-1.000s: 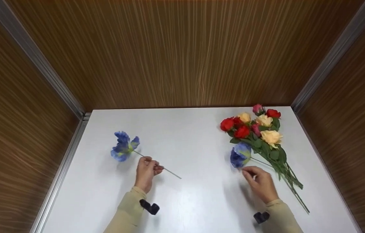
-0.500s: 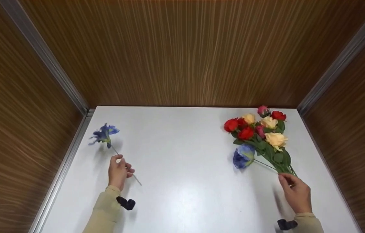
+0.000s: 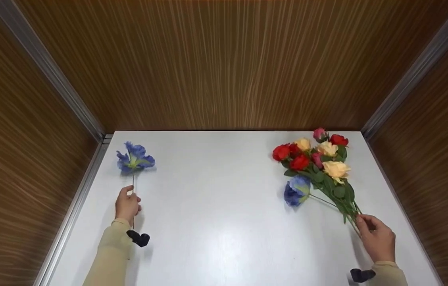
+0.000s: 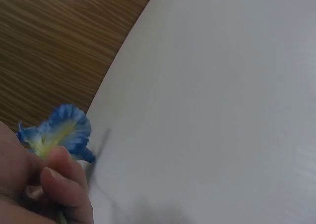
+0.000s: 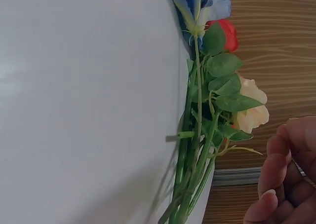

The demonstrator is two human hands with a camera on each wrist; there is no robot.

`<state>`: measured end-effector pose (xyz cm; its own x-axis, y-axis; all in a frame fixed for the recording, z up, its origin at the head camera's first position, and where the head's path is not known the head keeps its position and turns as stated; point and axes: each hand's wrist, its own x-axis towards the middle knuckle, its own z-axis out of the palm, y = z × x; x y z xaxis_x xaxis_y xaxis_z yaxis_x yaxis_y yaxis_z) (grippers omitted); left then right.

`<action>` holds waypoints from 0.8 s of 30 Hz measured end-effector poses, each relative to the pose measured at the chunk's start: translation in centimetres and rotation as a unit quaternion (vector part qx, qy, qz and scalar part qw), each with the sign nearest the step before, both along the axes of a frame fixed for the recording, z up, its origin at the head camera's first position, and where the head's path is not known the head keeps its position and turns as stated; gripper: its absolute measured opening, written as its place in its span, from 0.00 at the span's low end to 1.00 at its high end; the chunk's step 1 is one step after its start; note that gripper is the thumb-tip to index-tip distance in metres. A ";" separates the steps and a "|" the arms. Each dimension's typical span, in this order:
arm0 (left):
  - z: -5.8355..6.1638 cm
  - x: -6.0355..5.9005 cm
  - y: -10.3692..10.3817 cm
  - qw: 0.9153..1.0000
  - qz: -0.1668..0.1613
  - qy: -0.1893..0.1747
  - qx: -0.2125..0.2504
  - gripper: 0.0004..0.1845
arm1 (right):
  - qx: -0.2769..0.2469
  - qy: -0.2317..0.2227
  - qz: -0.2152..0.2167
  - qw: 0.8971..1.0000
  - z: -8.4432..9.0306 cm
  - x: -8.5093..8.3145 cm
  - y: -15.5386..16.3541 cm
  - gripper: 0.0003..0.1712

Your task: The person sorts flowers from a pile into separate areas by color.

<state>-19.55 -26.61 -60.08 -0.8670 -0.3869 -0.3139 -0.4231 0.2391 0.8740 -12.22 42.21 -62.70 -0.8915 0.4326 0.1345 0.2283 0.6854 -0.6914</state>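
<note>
On the white table (image 3: 224, 222), near its left edge, the left hand (image 3: 127, 206) pinches the thin stem of a single blue flower (image 3: 134, 159), bloom raised a bit & pointing toward the back wall. Right hand (image 3: 378, 240) curls round the stem ends of the mixed bunch (image 3: 319, 167) lying flat at right, w/ another blue bloom (image 3: 297, 190) at its left side. Risks, prob.: wire stem is skinny, so it could twist or slip in the pinch; lifting the bunch by the stem tips alone could let it fan out & drop a stem.

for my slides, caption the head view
Left hand holds a blue fabric flower; right hand grips the mixed bouquet's stems.
</note>
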 end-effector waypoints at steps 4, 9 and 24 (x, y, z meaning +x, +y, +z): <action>-0.1 -0.4 -0.8 0.997 -0.002 -0.008 -0.077 0.24 | -0.007 -0.001 0.000 1.000 -0.2 0.0 0.0 0.16; 0.3 -0.4 -2.1 0.987 -0.024 -0.013 -0.157 0.25 | -0.012 0.000 -0.001 1.000 -0.2 0.0 0.0 0.16; -1.4 0.7 -7.0 0.947 -0.012 -0.009 -0.321 0.19 | -0.001 0.001 0.009 1.000 -0.5 -0.1 0.4 0.16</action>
<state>-18.88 -33.63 -61.48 -0.8751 -0.4827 -0.0356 -0.4240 0.7290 0.5375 -12.35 42.64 -63.18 -0.8992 0.4164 0.1344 0.2148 0.6876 -0.6936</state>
